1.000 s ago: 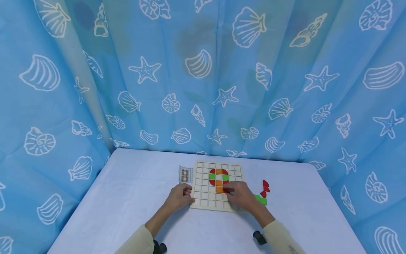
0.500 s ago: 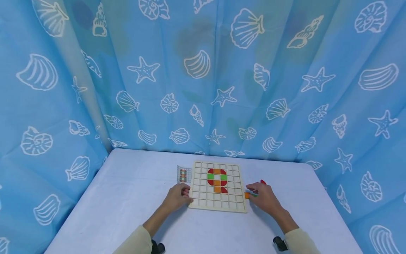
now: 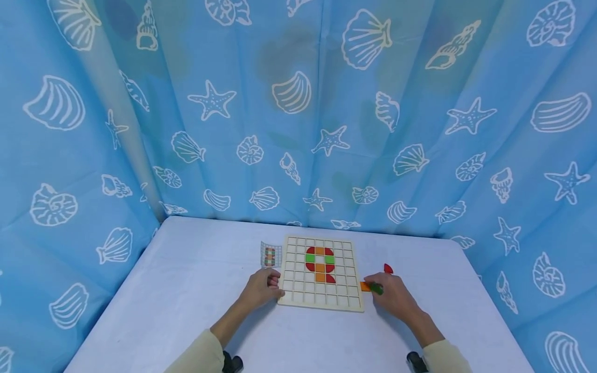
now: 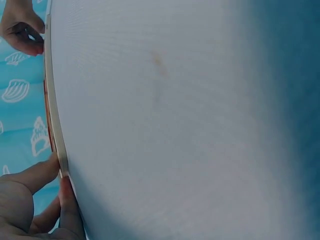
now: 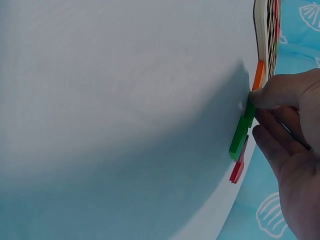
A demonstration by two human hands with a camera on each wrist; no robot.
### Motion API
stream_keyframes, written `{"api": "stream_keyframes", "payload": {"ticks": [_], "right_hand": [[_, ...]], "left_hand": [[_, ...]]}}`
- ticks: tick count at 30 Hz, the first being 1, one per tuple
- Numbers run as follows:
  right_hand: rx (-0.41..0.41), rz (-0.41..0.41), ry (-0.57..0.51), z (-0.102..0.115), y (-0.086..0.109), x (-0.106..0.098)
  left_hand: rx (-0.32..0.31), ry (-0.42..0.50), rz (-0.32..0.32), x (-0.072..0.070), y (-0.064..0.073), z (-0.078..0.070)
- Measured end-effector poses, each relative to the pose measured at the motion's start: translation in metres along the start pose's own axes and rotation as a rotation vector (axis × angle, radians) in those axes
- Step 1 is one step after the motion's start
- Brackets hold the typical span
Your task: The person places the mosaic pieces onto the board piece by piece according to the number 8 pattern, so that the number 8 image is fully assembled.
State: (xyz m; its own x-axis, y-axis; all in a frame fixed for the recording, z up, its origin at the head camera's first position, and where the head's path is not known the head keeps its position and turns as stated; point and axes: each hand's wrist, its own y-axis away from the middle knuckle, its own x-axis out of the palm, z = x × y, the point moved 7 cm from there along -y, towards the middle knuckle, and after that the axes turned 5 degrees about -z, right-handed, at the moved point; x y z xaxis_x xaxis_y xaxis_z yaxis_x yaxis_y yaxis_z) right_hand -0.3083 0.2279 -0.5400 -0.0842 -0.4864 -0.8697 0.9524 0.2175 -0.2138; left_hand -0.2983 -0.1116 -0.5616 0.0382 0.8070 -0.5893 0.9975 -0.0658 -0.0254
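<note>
A pale square grid board (image 3: 296, 297) lies on the table with red, orange and green tiles (image 3: 320, 267) set in its upper middle cells. My left hand (image 3: 261, 289) grips the board's near left corner; in the left wrist view the thumb and a finger pinch the board's edge (image 4: 57, 120). Off the right side, my right hand (image 3: 393, 294) pinches a green tile (image 5: 250, 109) between thumb and fingers. An orange tile (image 3: 365, 286) lies between that hand and the board. Another green tile (image 5: 239, 137) lies beside the pinched one, partly hidden from the head view.
A small printed pattern card (image 3: 270, 255) lies left of the board. Red tiles (image 3: 388, 268) lie beyond my right hand, partly covered by it. A white cloth covers the table (image 3: 186, 269), and a blue shell-print curtain (image 3: 289, 129) stands behind.
My right hand has left a red tile on the board and moved right to the loose tiles, where it has taken hold of a green one. The left hand stays at the corner.
</note>
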Motion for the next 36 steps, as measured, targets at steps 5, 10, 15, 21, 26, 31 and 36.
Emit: {"api": "stream_keyframes", "payload": {"ticks": [5, 10, 15, 21, 26, 31, 36], "right_hand": [[0.014, -0.013, 0.033, -0.005, 0.001, -0.003], [0.008, -0.015, 0.058, -0.007, 0.002, -0.003], [-0.019, -0.025, 0.075, -0.006, 0.0, -0.004], [-0.016, -0.057, -0.005, 0.003, -0.005, -0.008], [-0.017, -0.074, -0.099, 0.018, -0.009, -0.006], [-0.011, -0.092, -0.16, 0.034, -0.01, 0.0], [-0.027, -0.113, -0.163, 0.049, -0.011, 0.005]], "left_hand": [[-0.006, 0.003, -0.007, -0.001, 0.001, -0.002], [-0.021, -0.008, -0.012, -0.001, 0.0, -0.002], [-0.021, -0.001, -0.019, -0.002, 0.001, -0.002], [-0.021, -0.007, -0.007, -0.001, 0.001, 0.001], [-0.02, 0.0, -0.009, 0.0, 0.001, 0.002], [0.001, 0.002, -0.007, 0.001, 0.001, 0.001], [0.007, -0.009, -0.009, 0.002, -0.001, 0.0]]}}
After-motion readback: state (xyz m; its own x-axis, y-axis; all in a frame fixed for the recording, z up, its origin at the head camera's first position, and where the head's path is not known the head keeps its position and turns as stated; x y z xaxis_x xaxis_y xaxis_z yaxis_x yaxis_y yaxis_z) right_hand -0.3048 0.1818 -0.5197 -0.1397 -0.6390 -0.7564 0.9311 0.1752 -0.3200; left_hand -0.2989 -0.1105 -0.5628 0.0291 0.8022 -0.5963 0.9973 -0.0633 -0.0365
